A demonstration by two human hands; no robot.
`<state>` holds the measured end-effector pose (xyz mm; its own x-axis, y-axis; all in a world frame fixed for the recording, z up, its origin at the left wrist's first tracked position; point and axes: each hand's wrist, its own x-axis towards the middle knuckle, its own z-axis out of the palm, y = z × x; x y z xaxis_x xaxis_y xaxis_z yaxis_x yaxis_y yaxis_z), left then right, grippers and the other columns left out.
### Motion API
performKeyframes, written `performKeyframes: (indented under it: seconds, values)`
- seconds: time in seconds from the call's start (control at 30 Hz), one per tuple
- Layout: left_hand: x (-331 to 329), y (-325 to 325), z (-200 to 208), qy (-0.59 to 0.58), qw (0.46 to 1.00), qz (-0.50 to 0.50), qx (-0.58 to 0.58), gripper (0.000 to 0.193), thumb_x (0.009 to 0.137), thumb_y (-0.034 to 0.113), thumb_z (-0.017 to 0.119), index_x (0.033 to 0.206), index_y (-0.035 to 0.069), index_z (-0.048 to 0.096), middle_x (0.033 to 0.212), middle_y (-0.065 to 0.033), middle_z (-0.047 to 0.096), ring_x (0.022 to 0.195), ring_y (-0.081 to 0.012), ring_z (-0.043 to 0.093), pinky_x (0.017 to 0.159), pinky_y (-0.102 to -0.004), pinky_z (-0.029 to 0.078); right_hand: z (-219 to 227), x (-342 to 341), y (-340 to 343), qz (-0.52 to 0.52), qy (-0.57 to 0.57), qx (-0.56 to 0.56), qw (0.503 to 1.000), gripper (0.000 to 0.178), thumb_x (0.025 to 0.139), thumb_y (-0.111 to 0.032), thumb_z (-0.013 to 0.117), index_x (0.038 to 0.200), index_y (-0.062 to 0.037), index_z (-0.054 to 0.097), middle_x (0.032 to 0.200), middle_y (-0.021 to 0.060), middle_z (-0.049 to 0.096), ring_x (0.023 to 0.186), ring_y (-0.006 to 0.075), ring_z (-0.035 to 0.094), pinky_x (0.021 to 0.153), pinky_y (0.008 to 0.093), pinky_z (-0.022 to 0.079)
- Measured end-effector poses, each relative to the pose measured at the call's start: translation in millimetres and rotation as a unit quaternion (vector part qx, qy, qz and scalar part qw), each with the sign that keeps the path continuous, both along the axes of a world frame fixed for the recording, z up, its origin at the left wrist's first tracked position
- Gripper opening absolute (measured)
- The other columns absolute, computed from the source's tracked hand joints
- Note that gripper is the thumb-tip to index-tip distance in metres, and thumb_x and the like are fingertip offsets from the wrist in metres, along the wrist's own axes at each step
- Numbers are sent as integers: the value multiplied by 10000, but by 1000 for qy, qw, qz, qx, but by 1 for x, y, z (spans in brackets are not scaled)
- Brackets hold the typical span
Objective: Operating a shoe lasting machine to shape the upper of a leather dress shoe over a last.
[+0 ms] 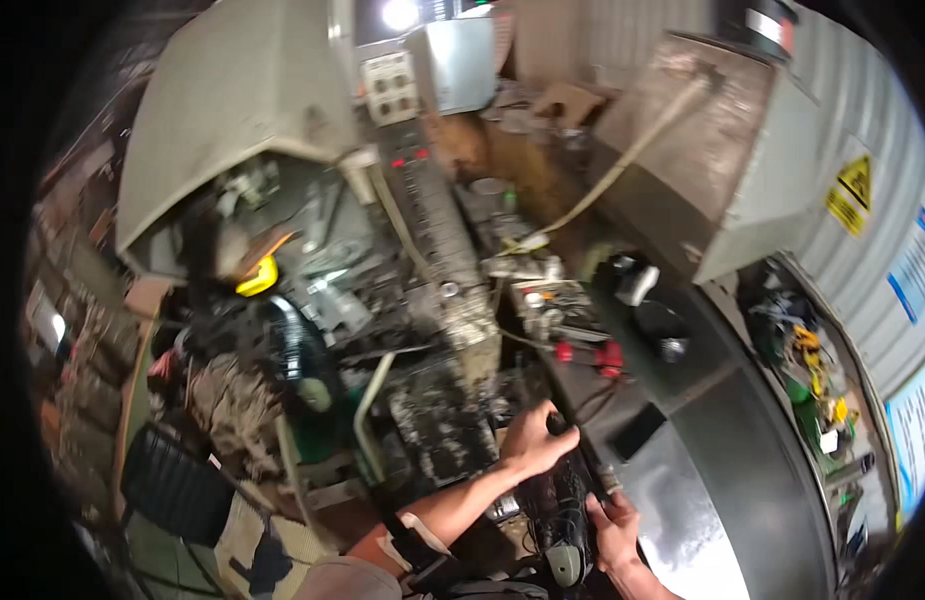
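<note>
My left hand (536, 440) reaches forward and is closed around a dark, rounded knob-like piece (557, 424) beside the metal bench's edge. Closer to me, my right hand (615, 528) has its fingers curled by a short cylindrical piece with a metallic end (610, 481); blur hides exactly what they grip. Between and below the hands lies a long dark object with a grey-green rounded end (565, 565), its kind unclear. A black phone-like slab (639, 431) rests on the bench just right of my left hand.
The metal bench (728, 440) curves along my right. On it are a red tool (593, 356), a tray of small parts (558, 308) and a black round item (663, 329). A grimy machine bed (438, 420) stands ahead, rags (233, 410) and a black chair (178, 485) to the left.
</note>
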<state>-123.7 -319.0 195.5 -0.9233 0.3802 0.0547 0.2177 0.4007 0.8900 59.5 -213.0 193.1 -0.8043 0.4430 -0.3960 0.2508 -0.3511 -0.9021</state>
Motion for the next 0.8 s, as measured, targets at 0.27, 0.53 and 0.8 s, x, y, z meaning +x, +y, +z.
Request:
performKeyframes:
  seconds: [0.27, 0.53, 0.8]
  values:
    - [-81, -248, 74, 61, 966, 246, 45, 419, 957, 407, 585, 966, -11, 618, 805, -191, 659, 802, -291, 652, 744, -413, 485, 8, -140, -187, 165, 100, -82, 978, 417, 926, -68, 706, 1319, -17, 576, 896, 18, 701, 754, 55, 600, 684, 245, 503]
    - [-80, -392, 52, -247, 804, 241, 485, 423, 999, 445, 526, 1180, 80, 641, 1122, -53, 678, 1046, -182, 615, 934, -303, 463, 19, -234, -315, 170, 112, -284, 937, 419, 924, -80, 700, 1317, -46, 559, 1031, 76, 708, 822, 132, 674, 705, 273, 570]
    - [-80, -427, 17, -290, 774, 261, 499, 259, 1018, 294, 552, 1093, 77, 673, 1047, -44, 699, 956, -193, 640, 848, -332, 483, 18, -298, -368, 161, 104, -274, 942, 473, 943, -57, 668, 1387, -28, 509, 1187, 114, 654, 928, 164, 669, 785, 309, 581]
